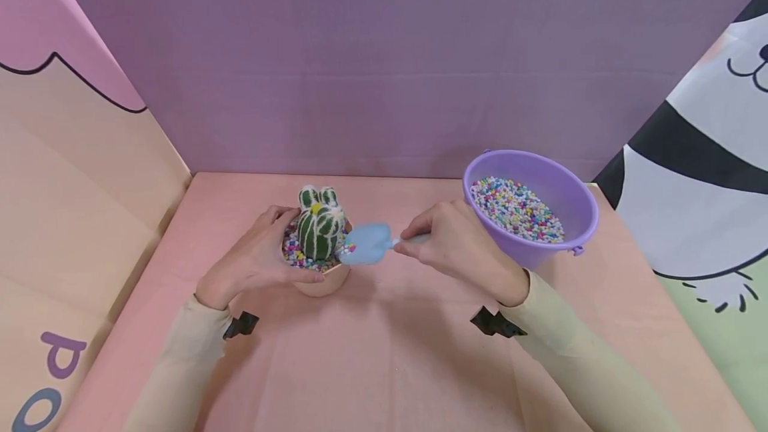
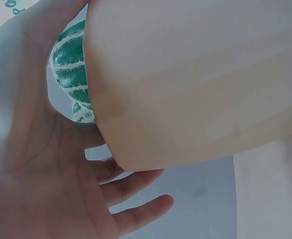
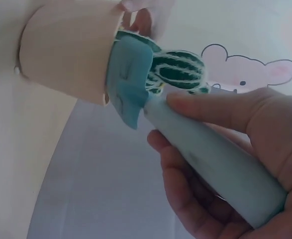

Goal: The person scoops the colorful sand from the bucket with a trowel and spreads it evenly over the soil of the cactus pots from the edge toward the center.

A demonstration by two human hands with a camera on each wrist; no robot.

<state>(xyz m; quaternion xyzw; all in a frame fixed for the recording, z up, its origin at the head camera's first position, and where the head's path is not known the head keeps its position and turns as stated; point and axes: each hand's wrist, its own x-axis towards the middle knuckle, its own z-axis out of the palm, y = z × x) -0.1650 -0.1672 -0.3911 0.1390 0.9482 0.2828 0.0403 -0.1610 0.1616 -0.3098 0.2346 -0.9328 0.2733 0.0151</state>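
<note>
A green toy cactus (image 1: pixel 321 229) with white stripes and a yellow flower stands in a pale flower pot (image 1: pixel 321 285) among multicoloured beads (image 1: pixel 294 252). My left hand (image 1: pixel 258 255) grips the pot near its rim; in the left wrist view the fingers (image 2: pixel 131 189) reach round the pot's wall. My right hand (image 1: pixel 456 242) holds the handle of a light-blue toy shovel (image 1: pixel 369 243). The blade's tip is at the pot's rim beside the cactus, with a few beads on it. In the right wrist view, the thumb lies along the handle (image 3: pixel 205 154).
A purple bucket (image 1: pixel 561 192) holding many small coloured beads (image 1: pixel 516 212) stands at the back right, just beyond my right hand. Behind the pink tabletop (image 1: pixel 336 372) rises a purple wall (image 1: pixel 384 72). Printed panels flank both sides.
</note>
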